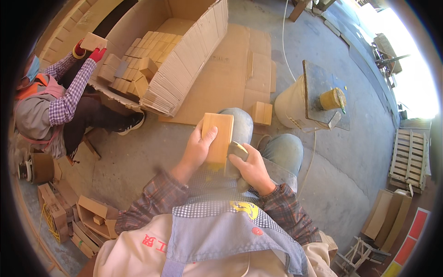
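Observation:
A pale, smooth wooden block (pixel 219 135) is held upright over my lap. My left hand (pixel 197 147) is closed around its left side, with the thumb on the front face. At its right edge, my right hand (pixel 252 167) pinches a dark, thin, bent piece (pixel 238 150) with a yellowish edge that looks like sandpaper. This piece lies against or very close to the block's side; I cannot tell whether it touches. Yellowish dust (pixel 215 166) marks the apron below the block.
A big cardboard box (pixel 177 76) of stacked wooden blocks (pixel 154 48) stands ahead left. Beside it a co-worker in red gloves holds another block (pixel 93 42). Ahead right, a tin (pixel 332 99) sits on a board (pixel 313 87) over a white bucket (pixel 290 104). One block (pixel 262 113) rests near my knees.

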Demonstrator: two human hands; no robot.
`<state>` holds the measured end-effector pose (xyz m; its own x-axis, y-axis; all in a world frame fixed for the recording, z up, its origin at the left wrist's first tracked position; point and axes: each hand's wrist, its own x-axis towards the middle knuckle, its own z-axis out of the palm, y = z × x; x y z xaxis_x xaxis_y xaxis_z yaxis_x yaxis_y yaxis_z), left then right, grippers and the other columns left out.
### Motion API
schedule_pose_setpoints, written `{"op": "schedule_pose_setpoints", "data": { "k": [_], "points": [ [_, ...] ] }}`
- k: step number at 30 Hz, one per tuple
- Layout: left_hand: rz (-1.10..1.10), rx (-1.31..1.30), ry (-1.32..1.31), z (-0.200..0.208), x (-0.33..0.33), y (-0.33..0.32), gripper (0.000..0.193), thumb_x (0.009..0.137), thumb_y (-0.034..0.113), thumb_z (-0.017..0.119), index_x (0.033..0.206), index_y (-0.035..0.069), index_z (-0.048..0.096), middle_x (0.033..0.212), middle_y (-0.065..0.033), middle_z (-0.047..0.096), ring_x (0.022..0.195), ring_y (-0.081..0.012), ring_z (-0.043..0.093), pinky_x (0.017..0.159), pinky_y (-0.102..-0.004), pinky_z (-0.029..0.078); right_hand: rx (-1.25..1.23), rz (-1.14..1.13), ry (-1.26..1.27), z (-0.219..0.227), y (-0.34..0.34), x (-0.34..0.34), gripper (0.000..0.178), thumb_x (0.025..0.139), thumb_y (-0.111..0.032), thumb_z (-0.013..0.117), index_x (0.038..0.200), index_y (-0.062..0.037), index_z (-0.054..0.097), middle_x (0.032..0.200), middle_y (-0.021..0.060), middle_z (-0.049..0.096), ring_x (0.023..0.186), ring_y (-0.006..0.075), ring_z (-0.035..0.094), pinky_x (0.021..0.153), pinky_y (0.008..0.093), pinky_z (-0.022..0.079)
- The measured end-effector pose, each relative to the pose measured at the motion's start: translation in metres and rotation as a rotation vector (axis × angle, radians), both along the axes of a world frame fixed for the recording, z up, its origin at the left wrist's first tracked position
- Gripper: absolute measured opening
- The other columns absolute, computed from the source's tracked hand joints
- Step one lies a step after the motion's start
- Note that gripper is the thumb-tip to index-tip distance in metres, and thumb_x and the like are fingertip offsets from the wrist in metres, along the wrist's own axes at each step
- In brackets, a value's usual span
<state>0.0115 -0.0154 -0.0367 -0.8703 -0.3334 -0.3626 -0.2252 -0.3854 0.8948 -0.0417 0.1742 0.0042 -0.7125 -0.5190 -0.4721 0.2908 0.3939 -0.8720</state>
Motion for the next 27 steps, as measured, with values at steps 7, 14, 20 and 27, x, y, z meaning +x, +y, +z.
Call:
{"op": "schedule_pose_setpoints", "data": {
  "k": [7,14,20,27],
  "points": [
    [-0.057,-0.137,0.004,-0.001,-0.003,0.001,0.058,0.108,0.027,0.064,0.152,-0.005,0.046,0.137,-0.0126,0.063,0.124,-0.0174,0.060,0.105,-0.0322,0.050,-0.030,-0.175,-0.037,-0.003,-0.019,-0.030,0.023,0.092,-0.012,0.070,0.107,0.0042,0.068,0.086,0.0011,0.067,0.076,0.0069,0.061,0.065,0.0255,0.050],
    [-0.057,-0.233,0.035,0.004,-0.003,0.007,0.067,0.107,0.027,0.065,0.157,-0.008,0.038,0.140,-0.0161,0.062,0.127,-0.0191,0.060,0.105,-0.0321,0.050,0.063,-0.204,0.020,-0.002,-0.019,-0.024,0.024,0.090,-0.015,0.070,0.104,0.0042,0.068,0.088,0.0041,0.068,0.077,0.0114,0.061,0.068,0.0319,0.052],
    [-0.064,-0.206,-0.034,0.006,-0.005,0.004,0.063,0.107,0.028,0.065,0.154,-0.008,0.043,0.138,-0.0156,0.063,0.126,-0.0197,0.061,0.106,-0.0332,0.050,-0.162,-0.303,0.022,0.004,-0.008,-0.066,0.018,0.099,-0.017,0.065,0.104,0.0002,0.060,0.088,0.0035,0.065,0.078,0.0107,0.060,0.066,0.0301,0.050],
    [-0.073,-0.159,-0.031,-0.001,-0.005,0.002,0.057,0.108,0.027,0.063,0.151,-0.006,0.047,0.136,-0.0136,0.064,0.124,-0.0196,0.061,0.106,-0.0333,0.050,-0.085,-0.124,-0.244,0.004,0.015,0.005,0.024,0.102,-0.025,0.067,0.104,-0.0017,0.060,0.090,0.0056,0.067,0.081,0.0119,0.062,0.070,0.0320,0.052]
  ]
}}
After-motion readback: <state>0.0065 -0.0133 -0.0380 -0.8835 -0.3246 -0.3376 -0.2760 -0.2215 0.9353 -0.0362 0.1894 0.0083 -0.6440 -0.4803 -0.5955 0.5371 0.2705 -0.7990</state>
